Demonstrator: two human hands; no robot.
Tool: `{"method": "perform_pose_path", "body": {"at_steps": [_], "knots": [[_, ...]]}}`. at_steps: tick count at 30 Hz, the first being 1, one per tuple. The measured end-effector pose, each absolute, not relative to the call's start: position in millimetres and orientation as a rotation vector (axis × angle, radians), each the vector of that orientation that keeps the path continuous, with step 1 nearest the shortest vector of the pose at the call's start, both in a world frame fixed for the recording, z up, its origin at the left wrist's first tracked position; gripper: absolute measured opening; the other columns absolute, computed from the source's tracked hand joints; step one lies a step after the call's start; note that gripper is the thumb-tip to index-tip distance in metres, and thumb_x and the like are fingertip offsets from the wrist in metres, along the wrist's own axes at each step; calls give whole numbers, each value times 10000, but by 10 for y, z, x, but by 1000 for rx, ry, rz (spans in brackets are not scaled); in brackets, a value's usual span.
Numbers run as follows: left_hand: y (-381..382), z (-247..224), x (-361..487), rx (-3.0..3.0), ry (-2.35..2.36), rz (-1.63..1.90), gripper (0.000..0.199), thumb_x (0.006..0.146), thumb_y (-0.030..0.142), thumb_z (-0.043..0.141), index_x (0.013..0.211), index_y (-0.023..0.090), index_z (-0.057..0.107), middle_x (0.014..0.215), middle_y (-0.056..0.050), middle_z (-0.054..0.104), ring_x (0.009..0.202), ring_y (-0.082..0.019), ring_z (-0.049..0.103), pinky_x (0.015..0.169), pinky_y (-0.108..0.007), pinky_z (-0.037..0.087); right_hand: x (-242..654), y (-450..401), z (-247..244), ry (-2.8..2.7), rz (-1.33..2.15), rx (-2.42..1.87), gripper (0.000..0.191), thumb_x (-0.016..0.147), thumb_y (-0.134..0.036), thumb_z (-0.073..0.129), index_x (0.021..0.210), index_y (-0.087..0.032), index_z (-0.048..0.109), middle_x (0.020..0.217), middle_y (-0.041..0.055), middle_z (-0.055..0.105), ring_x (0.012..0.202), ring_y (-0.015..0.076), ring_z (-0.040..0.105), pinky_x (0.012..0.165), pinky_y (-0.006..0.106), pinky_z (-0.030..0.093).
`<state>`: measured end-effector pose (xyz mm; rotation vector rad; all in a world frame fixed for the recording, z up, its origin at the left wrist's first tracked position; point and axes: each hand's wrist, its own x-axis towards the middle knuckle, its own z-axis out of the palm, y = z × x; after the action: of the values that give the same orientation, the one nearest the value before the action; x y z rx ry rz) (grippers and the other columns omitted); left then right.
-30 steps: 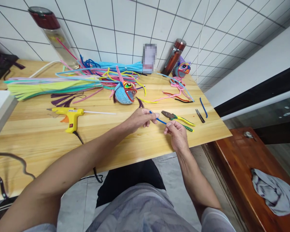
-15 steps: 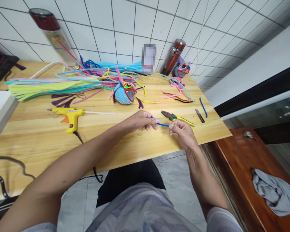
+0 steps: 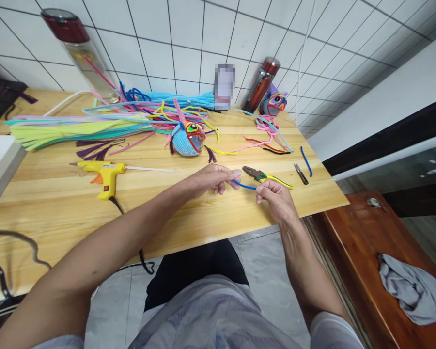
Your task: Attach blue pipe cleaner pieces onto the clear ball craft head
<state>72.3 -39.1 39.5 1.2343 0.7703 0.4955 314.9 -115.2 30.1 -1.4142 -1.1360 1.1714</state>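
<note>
Blue, thin, fuzzy craft stem (image 3: 245,185) is held up over the near part of the pale wooden table (image 3: 189,213). The right hand (image 3: 276,198) pinches its right end; the left hand (image 3: 213,178) touches its left end, but I cannot tell if it grips. It looks like shaping time, and any next bend would need a steady, gentle pinch

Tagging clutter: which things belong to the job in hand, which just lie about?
Likely job:
- short blue fuzzy strip pinched in right fingers
- multicoloured fuzzy strips
- yellow plastic glue gun
- metal pliers, yellow-green handles

Likely lying about:
- tall clear red-lidded bottle
- shiny reddish flask
- crumpled grey cloth
</note>
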Motion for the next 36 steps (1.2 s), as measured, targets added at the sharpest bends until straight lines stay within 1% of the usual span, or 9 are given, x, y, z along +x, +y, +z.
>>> {"method": "perform_pose_path", "body": {"at_steps": [3,6,12,15,20,25,30,33,36], "knots": [[-384,339,760,1139,752,541,580,808,671,819,969,116,768,1026,-152,823,529,-53,508,486,-222,349,3066,-1154,247,-1050,1118,-1375,270,715,-411,864,633,-233,678,546,-24,632,515,118,521,592,287,439],[-404,289,786,1159,705,580,484,790,588,862,884,127,751,1013,-111,818,544,-40,506,496,-210,359,2941,-1163,195,-964,1060,-1337,300,728,-412,857,624,-232,642,563,-34,619,522,110,521,591,278,442],[-479,326,824,1244,776,617,279,862,391,792,819,115,777,754,-39,758,524,-52,486,505,-206,376,2675,-1210,93,-895,1042,-1308,278,750,-413,854,676,-229,659,590,-35,639,547,117,531,623,285,466],[-481,353,832,1258,798,641,227,877,313,744,765,116,760,728,-40,758,509,-55,478,501,-207,376,2636,-1224,59,-929,1049,-1313,279,768,-425,850,686,-229,668,598,-29,649,558,125,538,644,295,474],[-475,375,818,1303,816,623,270,843,339,766,688,124,716,761,-62,785,490,-53,475,485,-209,355,2701,-1218,77,-1016,1065,-1323,274,787,-418,839,685,-231,667,588,-35,648,549,122,532,651,296,456],[-492,401,799,1364,818,590,282,849,383,745,791,111,788,720,-50,761,493,-66,484,488,-212,347,2681,-1217,118,-1004,1042,-1330,264,784,-409,831,681,-232,664,592,-37,649,545,120,537,647,294,458],[-473,395,774,1423,832,482,264,839,351,750,732,112,785,709,-63,766,502,-74,507,488,-211,356,2672,-1233,120,-1090,1057,-1354,315,786,-455,833,653,-235,651,596,-21,654,554,132,553,654,308,490],[-467,375,775,1436,826,437,290,845,383,767,742,113,793,698,-62,759,490,-73,500,473,-213,332,2708,-1253,111,-1108,1096,-1365,316,780,-467,842,661,-234,665,594,-16,660,557,137,556,657,311,492],[-469,360,790,1409,830,496,315,868,417,755,782,117,795,689,-53,745,489,-71,493,481,-212,332,2737,-1280,99,-1047,1100,-1361,346,766,-474,850,633,-236,638,577,-21,644,546,134,538,648,310,478]]}}
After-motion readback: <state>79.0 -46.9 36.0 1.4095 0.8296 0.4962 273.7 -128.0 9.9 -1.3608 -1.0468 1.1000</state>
